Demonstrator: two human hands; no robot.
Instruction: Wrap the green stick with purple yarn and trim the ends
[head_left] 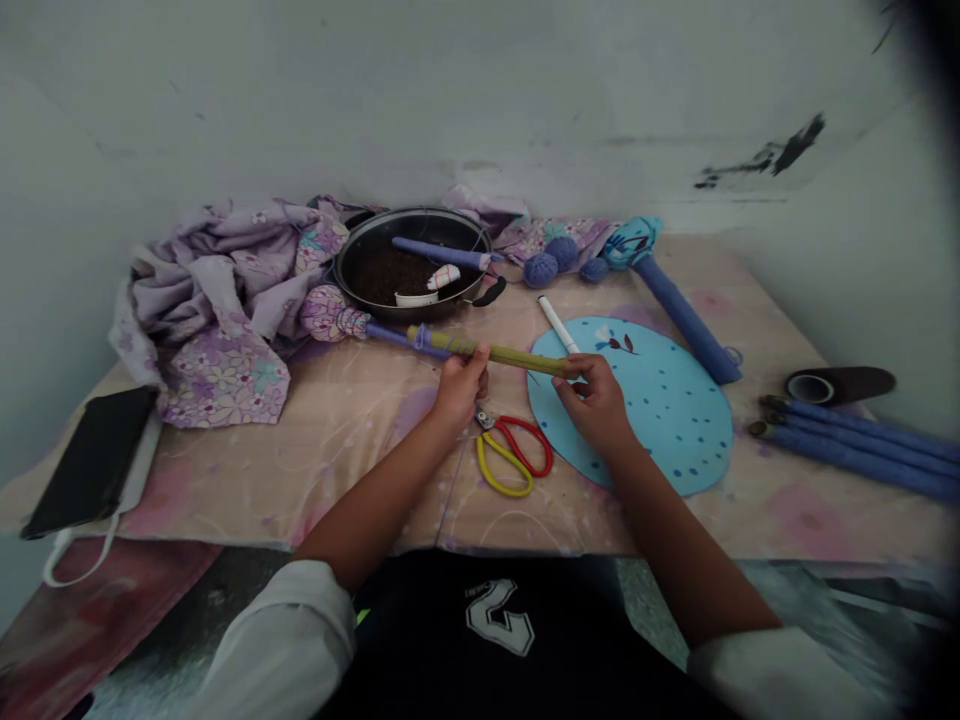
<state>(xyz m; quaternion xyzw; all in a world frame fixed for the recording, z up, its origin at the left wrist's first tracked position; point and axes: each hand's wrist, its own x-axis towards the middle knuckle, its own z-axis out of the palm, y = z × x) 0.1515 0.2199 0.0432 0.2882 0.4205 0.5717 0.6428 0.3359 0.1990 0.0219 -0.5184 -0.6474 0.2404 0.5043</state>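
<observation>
My left hand (459, 385) and my right hand (596, 398) both grip one long stick (517, 356) held level above the table. The stick is bare olive-green between my hands; its left part is wrapped in purple and ends in a floral fabric ball (324, 312). Under my right hand lies a round light-blue dotted fabric piece (667, 410). Red-and-yellow scissors (512, 453) lie on the table just below my hands. A white marker (557, 323) lies beyond the stick.
A dark pan (412, 262) of brown grains holds a purple stick. Crumpled floral cloth (225, 300) lies at left, a black phone (94, 460) at the left edge. Blue yarn balls (559, 260), a blue-wrapped stick (686, 315), several more blue sticks (855, 445) and a tape roll (814, 387) lie at right.
</observation>
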